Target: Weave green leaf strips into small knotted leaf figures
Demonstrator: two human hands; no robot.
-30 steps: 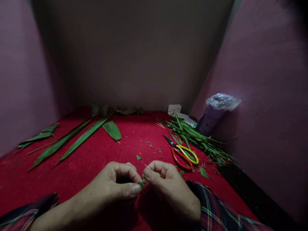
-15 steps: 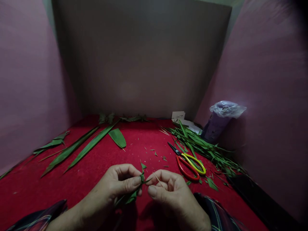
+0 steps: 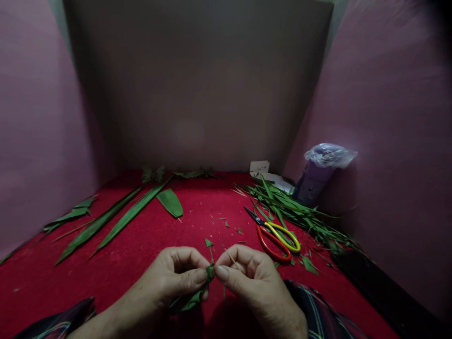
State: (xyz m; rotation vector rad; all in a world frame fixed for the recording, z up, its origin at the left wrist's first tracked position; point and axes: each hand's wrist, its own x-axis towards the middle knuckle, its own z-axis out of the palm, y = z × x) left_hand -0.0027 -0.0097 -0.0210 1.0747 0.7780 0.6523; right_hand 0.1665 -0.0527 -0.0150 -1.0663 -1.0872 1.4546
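1. As I watch through the head camera, the left hand (image 3: 180, 274) pinches a small, folded bundle of green leaf (image 3: 192, 301) between thumb and fingers.
2. That bundle sits low in the middle of my view, above the red cloth (image 3: 123, 254) – its lower part spreads beneath the left thumb, and a thin stem with a triangular tip stands up from it.
3. I see the right hand (image 3: 256, 278) close by, thumb and forefinger brought together at the bundle's edge; whether they pinch the leaf too, I cannot tell.
4. Tucked in that right hand's curled fingers is a thin, pale stick (image 3: 233, 260), slanting.
5. Beyond the right hand I have scissors with black blades and red and yellow handles (image 3: 267, 225), lying among green scraps.
6. Farther right – a heap of narrow green leaves (image 3: 293, 207) near a purple container topped with clear plastic (image 3: 314, 181).
7. On my left lie long, pointed green leaves (image 3: 130, 214), near a broad, rounded leaf piece (image 3: 170, 202).
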